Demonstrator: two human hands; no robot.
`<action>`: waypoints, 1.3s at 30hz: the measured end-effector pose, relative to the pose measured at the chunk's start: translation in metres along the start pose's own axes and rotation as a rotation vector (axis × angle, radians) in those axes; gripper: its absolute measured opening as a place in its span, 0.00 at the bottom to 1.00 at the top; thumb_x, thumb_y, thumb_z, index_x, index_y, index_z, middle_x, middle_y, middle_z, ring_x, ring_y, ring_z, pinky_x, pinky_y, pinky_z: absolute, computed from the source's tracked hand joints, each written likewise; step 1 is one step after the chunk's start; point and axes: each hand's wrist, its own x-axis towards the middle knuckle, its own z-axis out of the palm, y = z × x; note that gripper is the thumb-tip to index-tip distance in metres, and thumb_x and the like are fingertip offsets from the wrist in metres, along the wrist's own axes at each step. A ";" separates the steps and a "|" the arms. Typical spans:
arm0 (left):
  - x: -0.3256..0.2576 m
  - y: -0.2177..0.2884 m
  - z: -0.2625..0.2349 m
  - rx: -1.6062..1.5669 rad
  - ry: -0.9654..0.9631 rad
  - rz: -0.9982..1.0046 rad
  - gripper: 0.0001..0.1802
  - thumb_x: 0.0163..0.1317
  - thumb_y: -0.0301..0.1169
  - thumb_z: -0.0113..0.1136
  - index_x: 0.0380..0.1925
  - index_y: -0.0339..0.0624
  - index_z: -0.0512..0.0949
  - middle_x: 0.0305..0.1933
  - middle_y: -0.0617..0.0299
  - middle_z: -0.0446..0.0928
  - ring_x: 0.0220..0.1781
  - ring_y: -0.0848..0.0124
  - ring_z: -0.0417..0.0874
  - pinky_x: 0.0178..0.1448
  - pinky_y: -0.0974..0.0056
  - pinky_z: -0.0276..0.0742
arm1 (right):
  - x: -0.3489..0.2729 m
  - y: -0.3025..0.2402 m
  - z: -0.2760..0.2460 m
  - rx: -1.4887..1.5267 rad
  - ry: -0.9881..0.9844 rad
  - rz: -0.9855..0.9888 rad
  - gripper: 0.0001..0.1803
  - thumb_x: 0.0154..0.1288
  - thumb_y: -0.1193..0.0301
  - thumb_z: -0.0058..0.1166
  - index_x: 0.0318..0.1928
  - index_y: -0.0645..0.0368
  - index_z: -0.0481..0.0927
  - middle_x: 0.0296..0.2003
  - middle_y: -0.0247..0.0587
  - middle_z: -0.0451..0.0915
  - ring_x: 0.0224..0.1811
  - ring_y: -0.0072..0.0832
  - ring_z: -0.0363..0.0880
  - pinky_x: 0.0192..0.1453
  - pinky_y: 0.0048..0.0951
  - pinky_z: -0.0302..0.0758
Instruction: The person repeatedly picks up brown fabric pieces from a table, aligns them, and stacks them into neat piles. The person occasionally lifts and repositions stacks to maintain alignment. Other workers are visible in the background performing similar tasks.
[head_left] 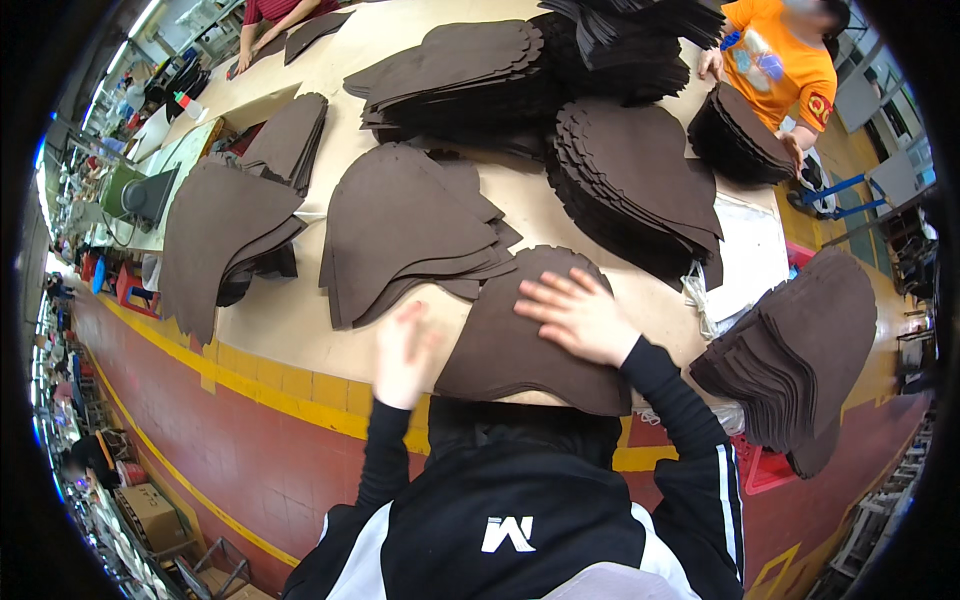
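A dark brown, dome-shaped cut piece of sheet material point(490, 345) lies at the near edge of the table, its wavy lower side slightly past the edge. My right hand point(575, 315) rests flat on it with the fingers spread. Blurred by motion, my left hand point(403, 350) hovers just left of the piece, thumb apart from the fingers and nothing seen in it. Right behind it is a fanned stack of similar brown pieces point(400, 225), whose right corner meets the piece under my right hand.
More brown stacks lie on the beige table point(300, 345): one at the left point(220, 225), a tall one point(630, 180), a long one point(460, 75). Another stack point(800, 350) sits at the right above a red crate point(765, 470). A co-worker in orange point(780, 70) handles a stack point(740, 135).
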 end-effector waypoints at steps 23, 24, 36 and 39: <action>0.012 0.080 0.004 -0.226 0.264 0.190 0.15 0.57 0.14 0.63 0.45 0.35 0.84 0.43 0.52 0.85 0.44 0.61 0.88 0.51 0.65 0.82 | -0.038 -0.048 -0.064 0.058 0.380 -0.327 0.24 0.63 0.60 0.62 0.60 0.45 0.81 0.62 0.37 0.78 0.60 0.30 0.80 0.66 0.37 0.74; 0.018 0.084 -0.003 -0.183 0.287 0.201 0.15 0.58 0.15 0.63 0.45 0.36 0.84 0.44 0.52 0.85 0.45 0.60 0.88 0.50 0.64 0.82 | -0.037 -0.053 -0.065 0.078 0.384 -0.350 0.24 0.63 0.60 0.62 0.60 0.45 0.81 0.62 0.37 0.79 0.59 0.30 0.80 0.66 0.36 0.74; 0.057 0.024 -0.066 -0.311 0.867 -0.082 0.22 0.68 0.25 0.61 0.62 0.39 0.75 0.59 0.57 0.79 0.57 0.65 0.80 0.65 0.62 0.73 | -0.017 -0.044 0.011 0.086 -0.005 -0.108 0.28 0.74 0.55 0.50 0.72 0.38 0.68 0.74 0.30 0.65 0.75 0.32 0.63 0.80 0.45 0.55; 0.038 0.017 -0.054 -0.314 0.529 -0.119 0.19 0.67 0.24 0.61 0.58 0.40 0.77 0.56 0.59 0.78 0.48 0.70 0.80 0.55 0.64 0.76 | -0.010 -0.021 0.006 0.006 0.018 0.047 0.28 0.75 0.56 0.46 0.73 0.35 0.66 0.75 0.29 0.64 0.77 0.32 0.59 0.80 0.46 0.52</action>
